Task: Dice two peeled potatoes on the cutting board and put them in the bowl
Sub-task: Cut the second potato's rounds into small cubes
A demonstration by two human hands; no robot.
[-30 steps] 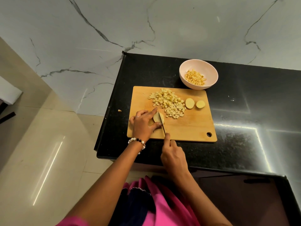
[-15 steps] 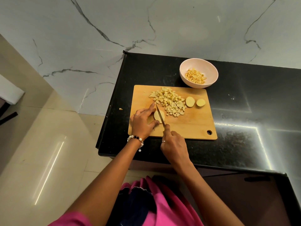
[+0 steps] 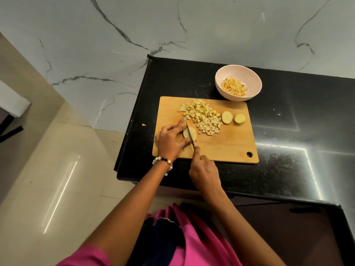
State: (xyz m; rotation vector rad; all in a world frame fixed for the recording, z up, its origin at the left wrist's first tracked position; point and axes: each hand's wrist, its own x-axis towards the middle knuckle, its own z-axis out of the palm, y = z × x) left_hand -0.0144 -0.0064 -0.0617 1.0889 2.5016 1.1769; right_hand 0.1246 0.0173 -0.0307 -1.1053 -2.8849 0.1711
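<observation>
1. Potato piece (image 3: 192,133) lies near the left end of the cutting board (image 3: 230,148), cut face down as far as I can tell, probably so it sits flat and does not roll under the blade.
2. To its left, the left hand (image 3: 171,141) pins the piece in place: the fingers (image 3: 181,123) are curled over its far side and the thumb presses its near side, just clear of the blade, which steadies the piece while keeping the fingertips out of the cut.
3. Next comes the knife (image 3: 190,135), its blade lying across the top of the piece and pointing away from the person. This looks like a slicing cut, the first step toward dicing this chunk.
4. Just below, the right hand (image 3: 204,169) grips the knife handle with closed fingers, the forefinger stretched along the spine, likely for control of the downward push.
5. Further right, a heap of potato cubes (image 3: 201,118) is pushed to the far middle of the board, leaving the near part free as working space.
6. Beside the heap lie two round potato ends (image 3: 227,117), well apart from the knife, seemingly waiting their turn.
7. Past the board's far right corner, on the black counter (image 3: 288,131), stands the bowl (image 3: 221,87), already holding some cubes and close enough for easy transfer. I judge the task well along, with cutting and moving left to do.
</observation>
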